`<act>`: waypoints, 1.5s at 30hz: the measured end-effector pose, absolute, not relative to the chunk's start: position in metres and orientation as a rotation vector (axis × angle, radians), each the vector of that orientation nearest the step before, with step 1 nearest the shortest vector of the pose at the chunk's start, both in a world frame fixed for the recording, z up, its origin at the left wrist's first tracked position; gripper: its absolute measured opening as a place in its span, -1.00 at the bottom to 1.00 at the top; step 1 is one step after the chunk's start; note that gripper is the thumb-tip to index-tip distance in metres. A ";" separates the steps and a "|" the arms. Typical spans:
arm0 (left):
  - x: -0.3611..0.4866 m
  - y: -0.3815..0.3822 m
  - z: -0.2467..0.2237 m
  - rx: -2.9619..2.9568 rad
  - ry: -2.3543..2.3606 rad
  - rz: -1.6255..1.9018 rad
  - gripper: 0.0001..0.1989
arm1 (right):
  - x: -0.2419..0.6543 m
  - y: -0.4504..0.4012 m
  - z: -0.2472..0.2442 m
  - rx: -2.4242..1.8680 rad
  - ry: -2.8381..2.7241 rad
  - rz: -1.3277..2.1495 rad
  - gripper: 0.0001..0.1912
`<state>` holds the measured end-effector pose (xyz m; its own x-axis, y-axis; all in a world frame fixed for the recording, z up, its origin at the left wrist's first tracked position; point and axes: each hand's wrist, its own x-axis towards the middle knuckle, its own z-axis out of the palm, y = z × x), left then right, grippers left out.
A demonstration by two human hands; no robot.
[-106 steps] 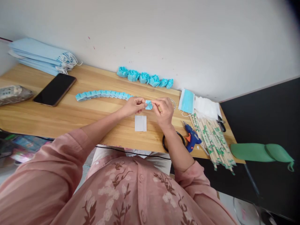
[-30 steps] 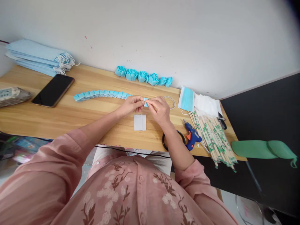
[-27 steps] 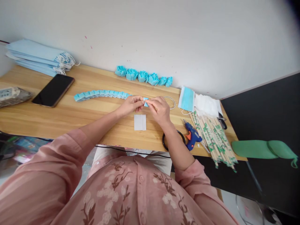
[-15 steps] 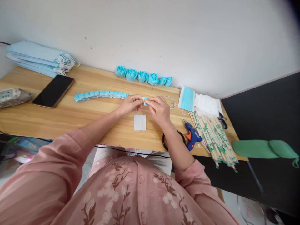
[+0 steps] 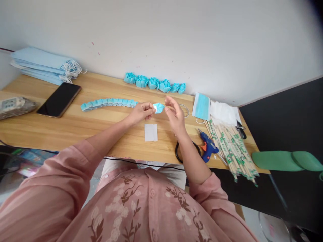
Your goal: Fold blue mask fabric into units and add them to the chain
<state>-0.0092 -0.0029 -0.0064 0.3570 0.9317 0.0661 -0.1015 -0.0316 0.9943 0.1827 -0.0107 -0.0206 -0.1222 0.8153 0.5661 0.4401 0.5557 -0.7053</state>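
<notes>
Between thumb and fingers, my left hand [image 5: 141,111] pinches a small folded blue-and-white petal piece [image 5: 158,108]. My right hand [image 5: 174,113] is just right of it, fingers apart and bent, with nothing visible in them; whether a fingertip touches the piece's edge I cannot tell. Below the hands a white square of material [image 5: 151,132] lies flat on the wooden table [image 5: 121,131]. To the left, a curved row of similar folded blue petals [image 5: 108,103] reaches up to my left hand. Several blue flowers [image 5: 153,83] stand in a line along the wall.
On the right are a blue glue gun [image 5: 208,146], wrapped chopsticks [image 5: 237,151], a face mask [image 5: 201,106] and a green bottle [image 5: 280,160]. A black ring [image 5: 178,153] lies under my right forearm. Left are a phone [image 5: 59,99] and stacked masks [image 5: 40,64].
My right hand has let go of the petal piece and moved slightly right, its fingers spreading. The piece now shows more of its blue side in my left hand.
</notes>
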 end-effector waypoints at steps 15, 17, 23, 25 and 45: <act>-0.007 -0.005 -0.006 1.327 0.886 1.040 -0.74 | 0.173 -0.012 -0.026 -1.178 -1.673 0.924 -0.32; -0.007 -0.005 -0.006 1.323 0.890 1.056 -0.75 | 0.173 -0.013 -0.024 -1.187 -1.685 0.922 -0.34; -0.008 -0.004 -0.007 1.345 0.899 1.051 -0.73 | 0.173 -0.016 -0.018 -1.167 -1.691 0.899 -0.41; -0.008 -0.005 -0.007 1.361 0.891 1.032 -0.72 | 0.173 -0.017 -0.017 -1.164 -1.679 0.890 -0.40; -0.006 -0.005 -0.012 1.538 0.897 0.861 -0.72 | 0.177 -0.011 -0.021 -1.176 -1.613 0.846 -0.46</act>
<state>-0.0055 -0.0046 -0.0122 0.4484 0.8921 0.0558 0.0930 -0.1087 0.9897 0.1766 -0.0110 -0.0215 -0.1026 0.9532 0.2843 0.3080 0.3022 -0.9021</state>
